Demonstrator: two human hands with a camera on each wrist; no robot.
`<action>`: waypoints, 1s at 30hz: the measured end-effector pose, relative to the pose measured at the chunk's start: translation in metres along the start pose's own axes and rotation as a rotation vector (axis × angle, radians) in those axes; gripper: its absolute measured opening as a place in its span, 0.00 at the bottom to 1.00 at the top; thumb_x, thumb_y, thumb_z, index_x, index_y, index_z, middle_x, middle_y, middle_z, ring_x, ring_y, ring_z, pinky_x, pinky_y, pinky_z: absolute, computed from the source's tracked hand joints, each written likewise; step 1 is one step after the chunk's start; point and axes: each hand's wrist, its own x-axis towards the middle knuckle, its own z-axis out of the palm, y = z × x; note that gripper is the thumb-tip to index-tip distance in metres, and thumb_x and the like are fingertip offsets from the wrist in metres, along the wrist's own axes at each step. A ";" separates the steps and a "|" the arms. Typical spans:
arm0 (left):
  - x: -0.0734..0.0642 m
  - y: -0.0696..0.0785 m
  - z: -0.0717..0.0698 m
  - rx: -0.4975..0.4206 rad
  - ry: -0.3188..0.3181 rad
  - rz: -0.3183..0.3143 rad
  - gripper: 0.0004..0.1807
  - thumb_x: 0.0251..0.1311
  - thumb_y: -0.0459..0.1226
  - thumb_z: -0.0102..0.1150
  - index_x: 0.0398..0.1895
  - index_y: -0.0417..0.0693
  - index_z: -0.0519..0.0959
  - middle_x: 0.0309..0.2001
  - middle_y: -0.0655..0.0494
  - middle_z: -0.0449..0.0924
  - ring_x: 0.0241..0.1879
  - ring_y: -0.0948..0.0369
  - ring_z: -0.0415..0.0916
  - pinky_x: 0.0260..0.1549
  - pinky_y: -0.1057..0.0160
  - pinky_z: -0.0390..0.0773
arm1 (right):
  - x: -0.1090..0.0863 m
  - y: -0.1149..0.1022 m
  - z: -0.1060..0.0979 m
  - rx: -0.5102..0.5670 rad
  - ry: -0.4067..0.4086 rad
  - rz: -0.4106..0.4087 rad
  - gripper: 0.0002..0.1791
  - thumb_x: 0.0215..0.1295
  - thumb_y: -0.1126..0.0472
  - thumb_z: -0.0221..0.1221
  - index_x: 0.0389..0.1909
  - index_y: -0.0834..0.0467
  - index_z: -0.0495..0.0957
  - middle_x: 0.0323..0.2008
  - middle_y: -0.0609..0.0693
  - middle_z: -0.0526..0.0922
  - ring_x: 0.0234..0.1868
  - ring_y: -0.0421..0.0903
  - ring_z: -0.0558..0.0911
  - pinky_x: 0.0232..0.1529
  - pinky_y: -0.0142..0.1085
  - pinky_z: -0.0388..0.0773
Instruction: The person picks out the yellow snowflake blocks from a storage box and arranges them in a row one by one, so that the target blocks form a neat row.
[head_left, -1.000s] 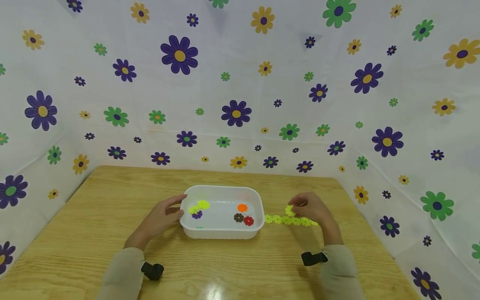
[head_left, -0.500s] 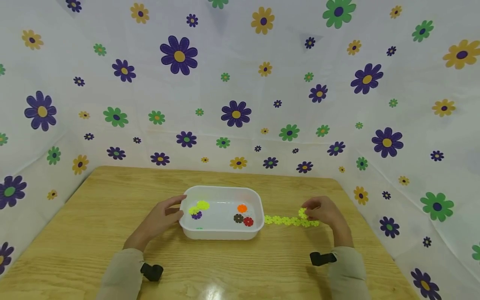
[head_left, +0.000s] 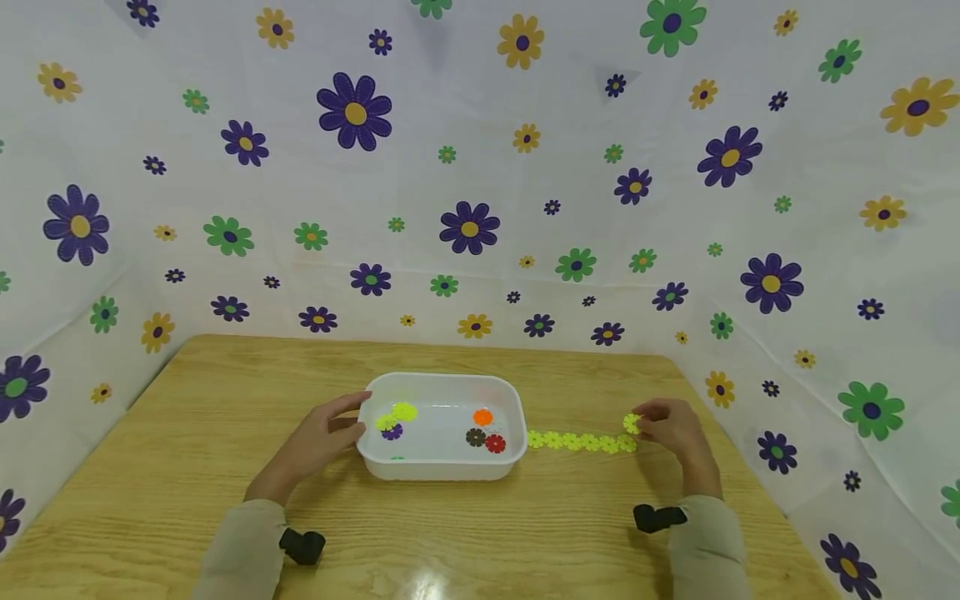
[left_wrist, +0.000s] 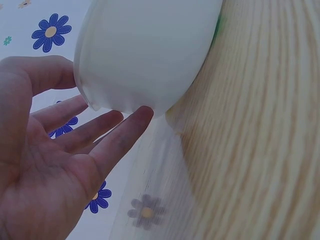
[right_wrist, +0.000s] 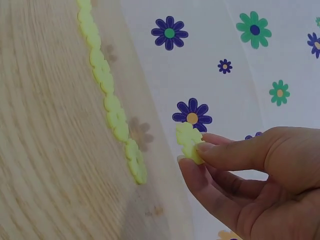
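Note:
My left hand [head_left: 324, 437] touches the outer left end of a white plastic tub [head_left: 442, 471] with its fingertips. The left wrist view has those fingers spread, mostly straight, against the tub wall [left_wrist: 150, 55]. My right hand [head_left: 678, 432] pinches a yellow flower-shaped disc [head_left: 632, 424] between thumb and fingers, just above and right of a row of similar yellow discs [head_left: 572, 442] on the table. In the right wrist view the held disc [right_wrist: 188, 142] is apart from the end of the row [right_wrist: 135, 162].
Inside the tub lie yellow discs [head_left: 405, 412], a purple one [head_left: 392, 432], an orange one [head_left: 483, 417], a brown one [head_left: 476, 437] and a red one [head_left: 496, 444]. The wooden table [head_left: 450, 542] is walled by flower-printed cloth [head_left: 420, 183].
My right hand has moved right along the yellow row with the held disc, from above its middle to its right end. The left hand has stayed at the tub.

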 end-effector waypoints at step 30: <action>0.001 0.003 0.000 -0.009 -0.002 -0.013 0.32 0.75 0.36 0.52 0.79 0.45 0.61 0.79 0.35 0.59 0.71 0.34 0.69 0.64 0.46 0.81 | 0.007 0.034 -0.003 -0.214 0.015 0.038 0.12 0.67 0.69 0.60 0.47 0.71 0.84 0.45 0.68 0.87 0.39 0.52 0.86 0.41 0.42 0.87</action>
